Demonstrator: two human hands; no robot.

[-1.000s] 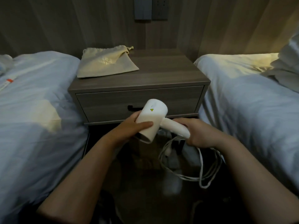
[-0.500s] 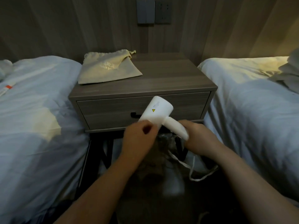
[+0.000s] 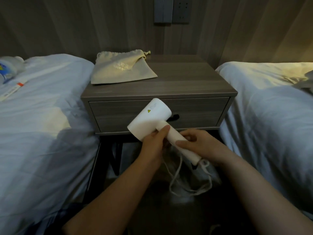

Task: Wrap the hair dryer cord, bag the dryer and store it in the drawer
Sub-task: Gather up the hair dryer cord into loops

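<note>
I hold a white hair dryer [image 3: 149, 118] in front of the closed drawer [image 3: 194, 112] of a grey wooden nightstand [image 3: 186, 82]. My left hand [image 3: 155, 145] grips the dryer where its barrel meets the handle. My right hand [image 3: 198, 145] grips the handle lower down, thumb across it. The white cord [image 3: 176, 180] hangs from the handle's end in loose loops below my hands. A beige drawstring bag [image 3: 122, 68] lies flat on the nightstand's back left corner.
White-sheeted beds stand on the left [image 3: 42, 124] and right [image 3: 271, 116] of the nightstand. A black drawer handle [image 3: 174, 117] peeks out behind the dryer. Wall sockets [image 3: 171, 10] sit above. A small tube [image 3: 13, 89] lies on the left bed.
The dryer has turned so its handle points down towards me. My left hand slid from the barrel to the handle joint. The cord loops swung under my hands.
</note>
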